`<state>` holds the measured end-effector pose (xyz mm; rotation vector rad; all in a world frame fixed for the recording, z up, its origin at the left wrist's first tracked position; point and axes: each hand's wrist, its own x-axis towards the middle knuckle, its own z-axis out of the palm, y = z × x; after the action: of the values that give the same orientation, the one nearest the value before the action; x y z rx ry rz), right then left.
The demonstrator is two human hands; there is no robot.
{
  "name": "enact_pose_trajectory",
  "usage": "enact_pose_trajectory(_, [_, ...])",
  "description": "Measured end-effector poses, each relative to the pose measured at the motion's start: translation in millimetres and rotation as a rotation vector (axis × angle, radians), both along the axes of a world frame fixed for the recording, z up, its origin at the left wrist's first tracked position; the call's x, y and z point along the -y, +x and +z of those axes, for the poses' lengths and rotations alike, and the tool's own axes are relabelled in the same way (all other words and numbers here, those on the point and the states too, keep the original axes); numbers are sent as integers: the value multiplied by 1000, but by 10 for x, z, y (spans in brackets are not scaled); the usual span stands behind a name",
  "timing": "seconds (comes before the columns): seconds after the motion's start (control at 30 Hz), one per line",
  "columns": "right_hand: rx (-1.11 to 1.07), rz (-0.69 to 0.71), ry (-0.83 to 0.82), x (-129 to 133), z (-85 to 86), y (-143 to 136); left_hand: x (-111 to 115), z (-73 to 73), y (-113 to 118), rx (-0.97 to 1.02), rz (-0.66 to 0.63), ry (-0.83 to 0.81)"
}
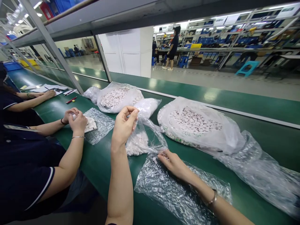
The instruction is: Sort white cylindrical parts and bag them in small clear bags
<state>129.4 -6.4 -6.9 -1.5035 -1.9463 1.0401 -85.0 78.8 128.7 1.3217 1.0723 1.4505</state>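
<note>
Toward the far edge of the green counter, a left bag and a right bag are set, both loaded with small white pieces. Farther left, more pieces are held in a co-worker's hands. A clear bag, partly filled with white pieces, is placed nearer the front edge, its raised plastic pinched by the left hand. The right hand is curled beside it, over a crinkled sheet; whether anything is gripped cannot be told. Green marks on the right bag cannot be read.
</note>
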Motion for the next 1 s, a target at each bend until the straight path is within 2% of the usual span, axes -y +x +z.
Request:
enact_pose_trajectory(0.07, [220,41,105,-25,-89,-95,4,6,0,3,5,0])
enact_pose_trajectory(0.13, [305,75,121,-39,-151,-177,11,12,-3,-6,-2,22])
enact_pose_trajectory(0.2, [363,106,133,-19,-118,-212,13,15,-10,-11,-12,47])
enact_pose_trajectory(0.23, [381,127,138,10,-48,-204,12,14,-13,-8,-21,53])
enact_pose_trajectory(0.3, [369,193,122,108,208,-135,2,8,-16,3,-41,55])
enact_pose_trajectory(0.37, [269,299,38,218,576,-28,-11,0,-10,10,-58,52])
enact_pose_trajectory(0.43, [181,321,5,271,962,49,-18,-5,6,9,-67,53])
enact_pose_trajectory(0.5, [158,256,113,210,1266,32,-13,-5,23,8,-73,56])
enact_pose_trajectory(0.57, [222,189,291,31,1432,-100,-3,-4,30,9,-81,59])
enact_pose_trajectory(0.67, [471,217,517,-342,1453,-424,-3,-12,3,19,-92,66])
enact_pose_trajectory(0.77, [700,321,563,-651,1348,-726,-30,-36,-52,46,-98,71])
enact_pose_trajectory(0.87, [723,371,553,-809,1250,-901,-60,-62,-91,66,-99,75])
enact_pose_trajectory(1.0, [707,415,560,-854,1199,-931,-83,-85,-100,75,-112,85])
